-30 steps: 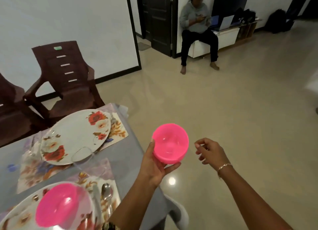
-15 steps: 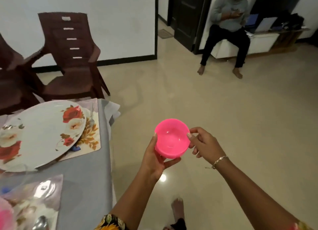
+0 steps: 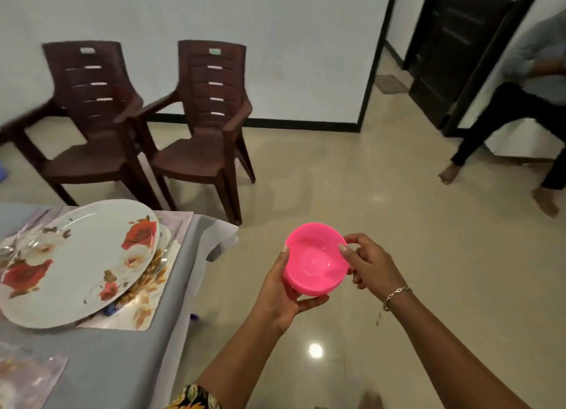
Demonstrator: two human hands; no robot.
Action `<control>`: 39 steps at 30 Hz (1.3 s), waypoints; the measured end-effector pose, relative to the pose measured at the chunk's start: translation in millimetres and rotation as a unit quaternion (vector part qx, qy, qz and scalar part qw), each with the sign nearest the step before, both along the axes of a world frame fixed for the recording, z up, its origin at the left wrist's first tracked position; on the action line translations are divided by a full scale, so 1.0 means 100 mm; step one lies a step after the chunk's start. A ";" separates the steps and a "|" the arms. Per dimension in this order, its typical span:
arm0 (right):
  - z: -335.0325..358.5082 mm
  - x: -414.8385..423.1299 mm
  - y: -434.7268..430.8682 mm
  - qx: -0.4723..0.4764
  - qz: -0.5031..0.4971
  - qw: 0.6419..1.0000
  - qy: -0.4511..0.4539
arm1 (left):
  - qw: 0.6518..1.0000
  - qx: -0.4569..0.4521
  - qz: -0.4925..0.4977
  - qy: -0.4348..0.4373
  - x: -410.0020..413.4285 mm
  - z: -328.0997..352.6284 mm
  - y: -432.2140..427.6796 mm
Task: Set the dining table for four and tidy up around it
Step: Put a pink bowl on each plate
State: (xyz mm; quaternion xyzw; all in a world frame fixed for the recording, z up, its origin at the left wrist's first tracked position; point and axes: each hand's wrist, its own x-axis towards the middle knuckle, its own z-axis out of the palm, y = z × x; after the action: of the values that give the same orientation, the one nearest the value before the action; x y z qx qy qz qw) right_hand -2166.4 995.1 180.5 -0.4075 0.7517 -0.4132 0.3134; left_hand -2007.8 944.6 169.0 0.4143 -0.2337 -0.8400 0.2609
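Observation:
A small pink plastic bowl (image 3: 315, 263) is held upright over the floor, just right of the table's corner. My left hand (image 3: 283, 292) cups it from below and the left, thumb on its rim. My right hand (image 3: 369, 263) pinches the bowl's right rim with thumb and forefinger. On the grey-clothed table (image 3: 122, 362) at the left lies a large white plate with red flowers (image 3: 76, 264) on a floral placemat (image 3: 144, 304). A spoon shows at the plate's far left edge.
Two dark brown plastic armchairs (image 3: 196, 126) stand side by side against the white wall beyond the table. A person sits at the far right by a dark door, feet on the glossy beige floor. Another placemat (image 3: 27, 378) lies at the table's near left.
My right hand has closed in and taken hold of the bowl's rim. The view has swung right, so the second pink bowl and near plate have left the frame and both chairs show.

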 end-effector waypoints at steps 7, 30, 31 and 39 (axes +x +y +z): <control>-0.05 -0.82 -1.06 -0.008 0.142 0.989 0.041 | 0.993 -0.008 0.116 -0.004 -0.73 -0.03 -0.66; 0.07 -0.32 -4.68 -0.044 0.549 0.833 0.057 | 0.873 -0.023 0.487 0.016 -0.55 -0.07 -3.13; 0.11 -0.18 -4.84 -0.043 0.563 0.824 0.054 | 0.865 -0.029 0.501 0.016 -0.44 -0.05 -3.25; 0.15 0.91 -5.71 -0.029 0.655 0.755 0.005 | 0.792 -0.017 0.610 -0.016 0.30 0.03 -3.83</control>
State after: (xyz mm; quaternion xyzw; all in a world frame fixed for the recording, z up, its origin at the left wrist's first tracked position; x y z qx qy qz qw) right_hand -2075.4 424.0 195.1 -0.8113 0.2906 -0.1270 0.4911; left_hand -1977.7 561.3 171.8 0.4794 0.0491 -0.4958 0.7225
